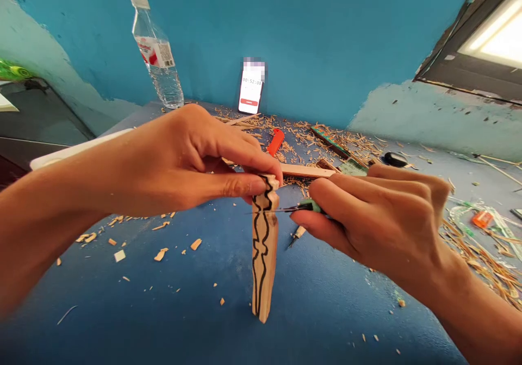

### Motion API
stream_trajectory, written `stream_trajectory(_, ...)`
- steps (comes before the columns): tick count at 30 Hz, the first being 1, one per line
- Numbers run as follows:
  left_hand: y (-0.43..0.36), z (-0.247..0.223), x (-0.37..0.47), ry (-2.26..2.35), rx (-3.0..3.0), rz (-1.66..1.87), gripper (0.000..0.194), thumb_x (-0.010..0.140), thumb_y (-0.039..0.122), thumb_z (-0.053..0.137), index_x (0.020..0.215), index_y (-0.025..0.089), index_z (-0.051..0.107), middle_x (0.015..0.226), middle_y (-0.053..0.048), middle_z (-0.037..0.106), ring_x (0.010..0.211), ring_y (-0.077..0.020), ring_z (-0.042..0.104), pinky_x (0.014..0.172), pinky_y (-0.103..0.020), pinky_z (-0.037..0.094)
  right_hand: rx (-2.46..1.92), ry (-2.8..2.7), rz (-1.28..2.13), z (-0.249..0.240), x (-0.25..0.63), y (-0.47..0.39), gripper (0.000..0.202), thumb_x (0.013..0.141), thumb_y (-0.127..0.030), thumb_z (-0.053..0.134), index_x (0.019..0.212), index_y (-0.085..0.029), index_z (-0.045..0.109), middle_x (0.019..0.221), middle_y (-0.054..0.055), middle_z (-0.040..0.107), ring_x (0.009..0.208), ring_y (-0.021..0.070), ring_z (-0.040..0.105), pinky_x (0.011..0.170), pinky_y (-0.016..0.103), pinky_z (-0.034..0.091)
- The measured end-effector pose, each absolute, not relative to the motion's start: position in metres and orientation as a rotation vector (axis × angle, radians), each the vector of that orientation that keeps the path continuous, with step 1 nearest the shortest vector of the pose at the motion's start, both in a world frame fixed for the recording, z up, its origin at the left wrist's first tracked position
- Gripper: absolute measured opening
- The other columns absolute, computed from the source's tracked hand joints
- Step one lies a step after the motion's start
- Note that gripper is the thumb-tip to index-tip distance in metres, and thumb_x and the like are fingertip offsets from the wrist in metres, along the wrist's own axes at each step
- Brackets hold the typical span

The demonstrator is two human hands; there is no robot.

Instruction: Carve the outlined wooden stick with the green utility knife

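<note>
Centrally, the wooden blank (264,261) – marked with black contour lines – is near-upright over the blue table (171,321), its top pinched by the left hand (204,164). The right hand (379,207) grips a green-handled knife (309,206), blade at the blank's upper part. Beyond the blank: shavings (302,131), a phone (252,87) reading "00:52:08" and – farther left – a bottle (157,55), its red label lettering illegible.

Wooden piece (267,245), upright, black wavy outlines, notched top, green-handled knife (309,206) against it
</note>
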State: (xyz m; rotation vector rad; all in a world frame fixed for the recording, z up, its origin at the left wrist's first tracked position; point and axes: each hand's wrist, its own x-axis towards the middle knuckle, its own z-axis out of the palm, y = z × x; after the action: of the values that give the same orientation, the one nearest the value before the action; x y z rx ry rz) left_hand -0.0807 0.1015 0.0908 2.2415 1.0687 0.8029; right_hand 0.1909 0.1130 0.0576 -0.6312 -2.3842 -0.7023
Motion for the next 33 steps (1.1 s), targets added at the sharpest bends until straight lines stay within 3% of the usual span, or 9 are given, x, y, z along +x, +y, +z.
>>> stream_trajectory(4, 0.103, 0.091, -0.079, 0.929, 2.282, 0.796, 0.024, 0.097, 0.019, 0.075, 0.114, 0.029, 0.087, 0.094, -0.001, 0.085, 0.076, -0.0157, 0.074, 0.06, -0.021, 0.054, -0.646, -2.438, -0.613, 0.058, 0.192, 0.112, 0.061, 0.114, -0.059, 0.046, 0.065, -0.022, 0.044, 0.052, -0.007, 0.041, 0.047, 0.0126, 0.03, 0.054, 0.032, 0.021)
stream_trajectory(9, 0.105, 0.09, -0.076, 0.839, 2.228, 0.844, 0.029, 0.093, 0.009, 0.075, 0.108, 0.029, 0.089, 0.094, 0.0, 0.085, 0.078, -0.0127, 0.074, 0.067, -0.017, 0.055, -0.658, -2.583, -0.497, 0.068, 0.195, 0.118, 0.056, 0.115, -0.058, 0.038, 0.075, -0.024, 0.057, 0.054, -0.005, 0.051, 0.044, 0.0136, 0.033, 0.054, 0.034, 0.016)
stream_trajectory(15, 0.107, 0.086, -0.08, 0.971, 2.135, 0.771, 0.019, 0.094, 0.025, 0.076, 0.105, 0.033, 0.089, 0.081, -0.002, 0.078, 0.066, -0.0154, 0.064, 0.052, -0.023, 0.045, -0.662, -2.782, -0.197, 0.081, 0.195, 0.131, 0.053, 0.115, -0.059, 0.04, 0.087, -0.024, 0.068, 0.056, -0.005, 0.052, 0.043, 0.0111, 0.039, 0.052, 0.033, 0.011)
stream_trajectory(19, 0.103, 0.095, -0.076, 0.902, 2.186, 0.755, 0.019, 0.094, 0.022, 0.075, 0.106, 0.029, 0.089, 0.082, 0.0, 0.079, 0.066, -0.0123, 0.062, 0.053, -0.021, 0.046, -0.609, -2.771, 0.055, 0.079, 0.197, 0.131, 0.05, 0.115, -0.051, 0.044, 0.079, -0.023, 0.063, 0.058, -0.006, 0.05, 0.048, 0.0104, 0.038, 0.054, 0.033, 0.017)
stream_trajectory(23, 0.095, 0.094, -0.068, 0.872, 2.18, 0.801, 0.017, 0.097, 0.018, 0.073, 0.103, 0.026, 0.086, 0.09, 0.004, 0.081, 0.077, -0.0087, 0.067, 0.066, -0.014, 0.05, -0.541, -2.638, -0.039, 0.072, 0.205, 0.118, 0.053, 0.116, -0.05, 0.044, 0.071, -0.022, 0.054, 0.059, -0.006, 0.046, 0.051, 0.0117, 0.036, 0.058, 0.033, 0.024)
stream_trajectory(26, 0.082, 0.069, -0.061, 0.799, 1.829, 0.847, 0.013, 0.107, 0.03, 0.063, 0.109, 0.029, 0.076, 0.103, 0.002, 0.079, 0.096, -0.0128, 0.072, 0.085, -0.02, 0.056, -0.478, -2.5, -0.035, 0.065, 0.213, 0.106, 0.055, 0.117, -0.053, 0.039, 0.077, -0.021, 0.058, 0.063, -0.003, 0.05, 0.054, 0.012, 0.039, 0.058, 0.032, 0.029)
stream_trajectory(29, 0.065, 0.034, -0.053, 0.642, 1.297, 0.857, 0.018, 0.113, 0.04, 0.05, 0.129, 0.045, 0.056, 0.112, 0.004, 0.077, 0.104, -0.0144, 0.074, 0.099, -0.03, 0.058, -0.508, -2.48, -0.009, 0.054, 0.22, 0.097, 0.049, 0.117, -0.052, 0.039, 0.09, -0.019, 0.063, 0.074, 0.001, 0.058, 0.059, 0.0133, 0.047, 0.057, 0.032, 0.033)
stream_trajectory(30, 0.059, 0.025, -0.049, 0.594, 1.174, 0.886, 0.027, 0.113, 0.039, 0.05, 0.137, 0.05, 0.049, 0.107, 0.005, 0.075, 0.098, -0.0147, 0.074, 0.096, -0.032, 0.059, -0.527, -2.484, -0.035, 0.05, 0.222, 0.095, 0.045, 0.117, -0.051, 0.04, 0.095, -0.019, 0.064, 0.08, 0.003, 0.062, 0.062, 0.0143, 0.051, 0.058, 0.032, 0.035)
stream_trajectory(33, 0.042, 0.009, -0.037, 0.561, 0.999, 0.973, 0.041, 0.109, 0.037, 0.054, 0.148, 0.048, 0.043, 0.091, 0.006, 0.065, 0.076, -0.0116, 0.066, 0.08, -0.027, 0.059, -0.578, -2.478, -0.078, 0.038, 0.223, 0.087, 0.036, 0.116, -0.05, 0.043, 0.111, -0.02, 0.063, 0.097, 0.007, 0.067, 0.073, 0.0172, 0.061, 0.061, 0.033, 0.04)
